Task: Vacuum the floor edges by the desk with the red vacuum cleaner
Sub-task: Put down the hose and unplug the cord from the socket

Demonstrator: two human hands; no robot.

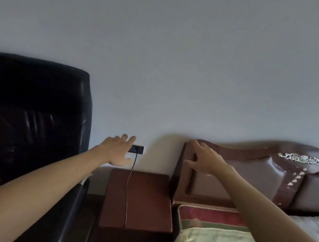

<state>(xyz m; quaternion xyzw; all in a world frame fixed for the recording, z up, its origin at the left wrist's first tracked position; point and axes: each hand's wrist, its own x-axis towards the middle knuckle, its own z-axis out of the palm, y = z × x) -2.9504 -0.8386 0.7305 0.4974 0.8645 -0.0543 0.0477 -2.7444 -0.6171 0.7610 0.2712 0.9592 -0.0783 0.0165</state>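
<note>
the left hand [117,149] reaches with an open grip to the wall socket [137,149], where a cord [129,183] hangs over the nightstand [149,199]. the right hand [206,160], fingers spread, holds nothing near the headboard [250,178]. the red vacuum cleaner is out of view; vacuuming looks not yet begun.

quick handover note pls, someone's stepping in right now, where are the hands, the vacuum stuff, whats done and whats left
Left hand: open, fingers spread, reaching at the dark wall outlet; it holds nothing.
Right hand: open, resting on the left end of the bed headboard.
A thin black cord is plugged into the outlet and runs down over the brown nightstand.
A black leather chair stands to the left.
The red vacuum cleaner is not in view, so no vacuuming shows as done.
Left: everything, floor edges by the desk.
</note>
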